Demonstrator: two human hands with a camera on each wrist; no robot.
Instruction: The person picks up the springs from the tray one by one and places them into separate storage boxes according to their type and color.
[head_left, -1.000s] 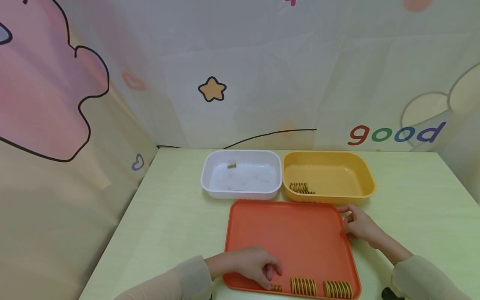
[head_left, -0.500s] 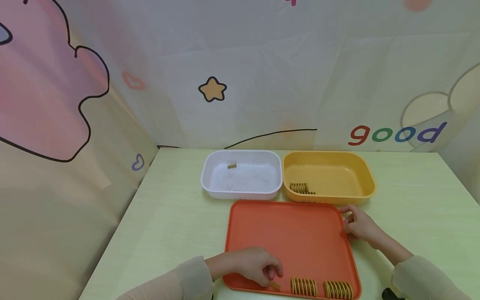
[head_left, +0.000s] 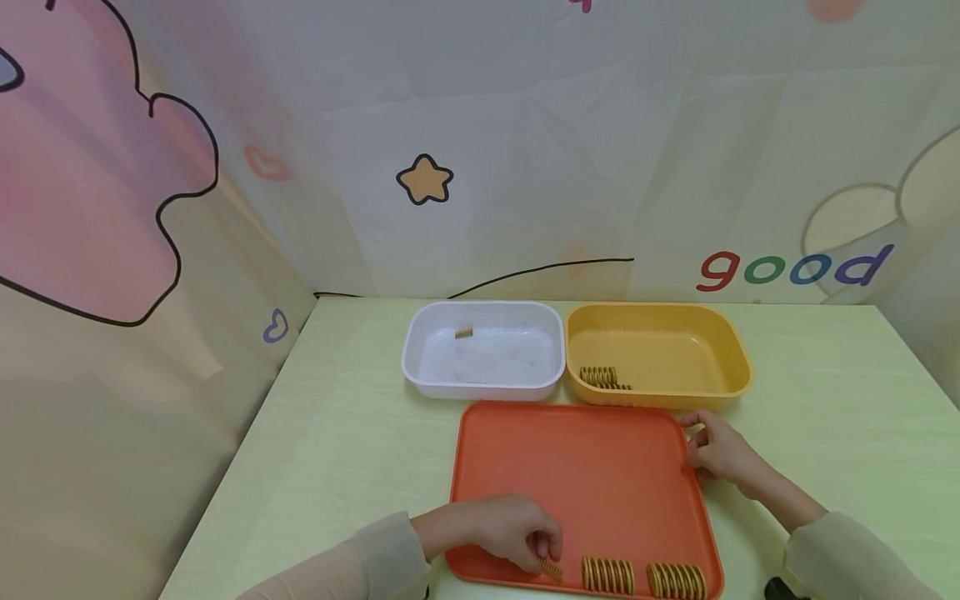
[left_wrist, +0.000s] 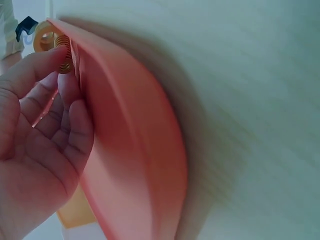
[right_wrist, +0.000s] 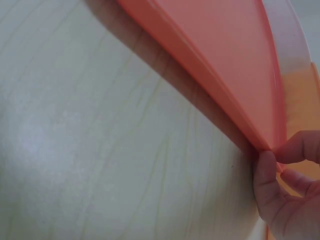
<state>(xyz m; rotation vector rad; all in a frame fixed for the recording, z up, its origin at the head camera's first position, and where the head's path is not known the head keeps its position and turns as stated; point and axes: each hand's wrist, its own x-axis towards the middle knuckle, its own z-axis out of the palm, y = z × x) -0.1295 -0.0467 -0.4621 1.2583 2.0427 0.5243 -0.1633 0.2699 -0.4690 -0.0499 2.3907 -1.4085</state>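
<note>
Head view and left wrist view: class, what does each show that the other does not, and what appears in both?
Only the head view shows the printed star, the word "good", the lone spring inside the white bin and the springs inside the yellow bin.

Only the left wrist view shows the palm side of the left hand.

Both show that hand pinching a small spring near the edge of the orange tray.

I'm at a screened-in tabletop booth: cartoon-print backdrop (head_left: 525, 225) w/ star (head_left: 424, 179) upper ctr, "good" lettering (head_left: 792, 268) mid-rt, pale table (head_left: 360, 442) bottom half.
</note>
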